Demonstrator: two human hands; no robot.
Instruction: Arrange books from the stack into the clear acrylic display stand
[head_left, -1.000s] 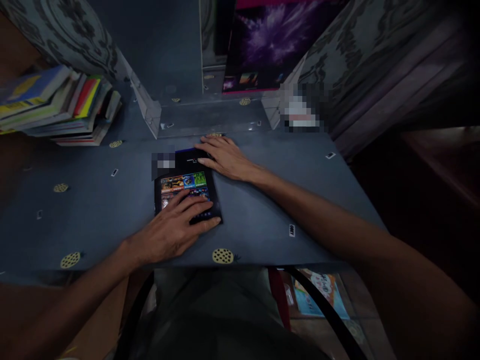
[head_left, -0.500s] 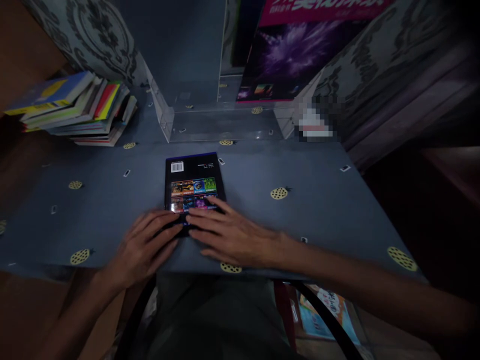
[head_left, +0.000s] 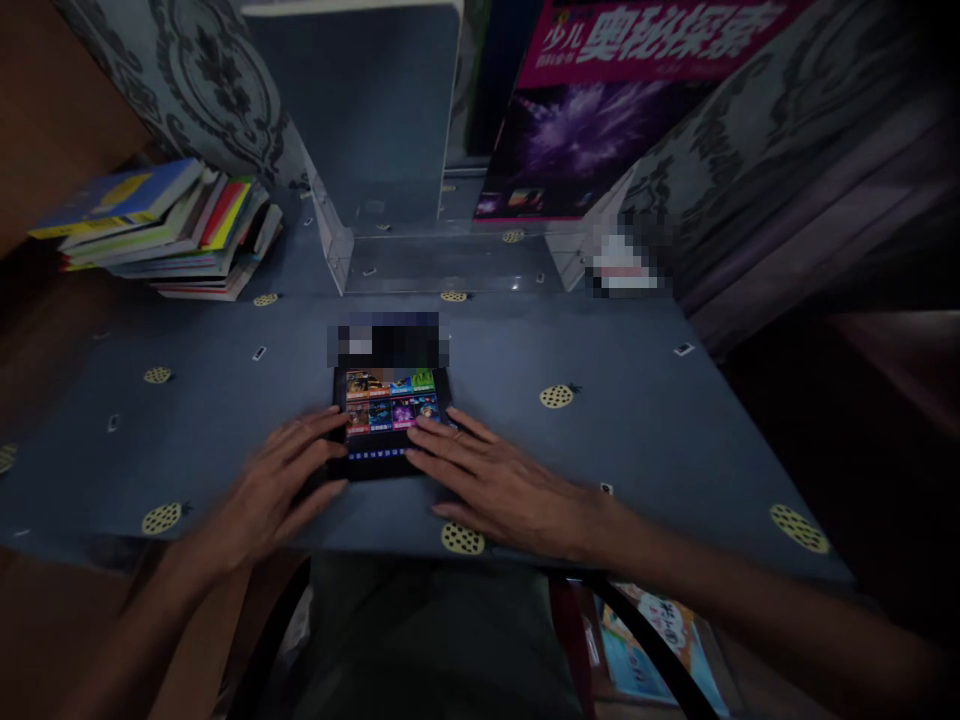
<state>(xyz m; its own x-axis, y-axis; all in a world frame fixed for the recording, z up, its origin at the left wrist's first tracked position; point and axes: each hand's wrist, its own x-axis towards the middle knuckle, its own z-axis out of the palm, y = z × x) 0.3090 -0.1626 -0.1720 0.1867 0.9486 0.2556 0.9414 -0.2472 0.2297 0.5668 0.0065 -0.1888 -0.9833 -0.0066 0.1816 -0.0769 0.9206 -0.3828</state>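
Observation:
A small dark book (head_left: 379,440) lies on the table in front of me, its back cover up with rows of coloured pictures. The upper part of the cover is blurred out by pixelation. My left hand (head_left: 281,485) rests at the book's left edge, fingers stretched out and touching the lower left of the cover. From the right, my right hand (head_left: 495,475) lies flat with its fingers apart, fingertips on the lower right of the cover. Neither hand grasps the book.
Behind the book stands a clear acrylic stand (head_left: 442,265) holding a grey-blue book (head_left: 367,110) and a large purple-and-pink book (head_left: 577,130). A stack of books (head_left: 172,225) is at the far left. The patterned tablecloth (head_left: 615,340) covers the table; a pixelated object sits right of the stand.
My hands have moved apart, the left one leftward and the right one rightward, uncovering the middle of the cover. The whole view has shifted slightly downward in the picture.

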